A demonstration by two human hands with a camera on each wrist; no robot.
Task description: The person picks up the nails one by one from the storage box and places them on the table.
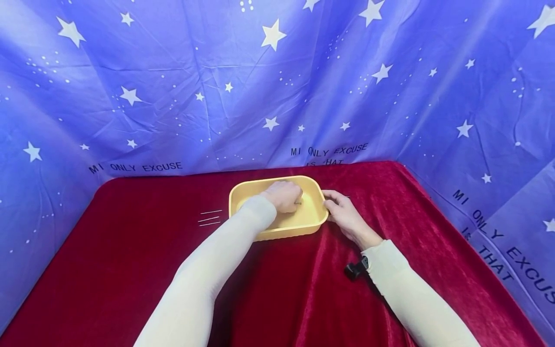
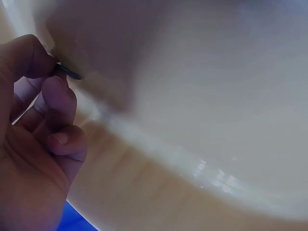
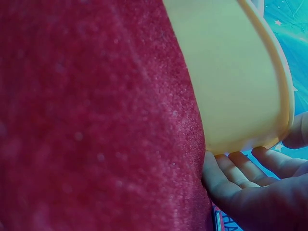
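A yellow open-topped box [image 1: 314, 222] with rounded corners sits on the red cloth. My left hand [image 1: 284, 195] reaches inside it. Between thumb and fingertips that hand pinches a thin dark rod [image 2: 70, 72] with a tapered tip; the rest of the rod is hidden by the fingers. At the box's right end, my right hand [image 1: 347, 217] holds the wall. In the right wrist view, its fingertips [image 3: 236, 161] press the box's outer side and the thumb [image 3: 297, 132] lies by the rim.
Several thin silvery sticks [image 1: 210, 218] lie on the red velvet cloth [image 1: 130, 260] left of the box. Narrow metallic pieces [image 3: 217, 219] show under the right hand. A blue star-printed curtain [image 1: 234, 115] hangs behind and at both sides.
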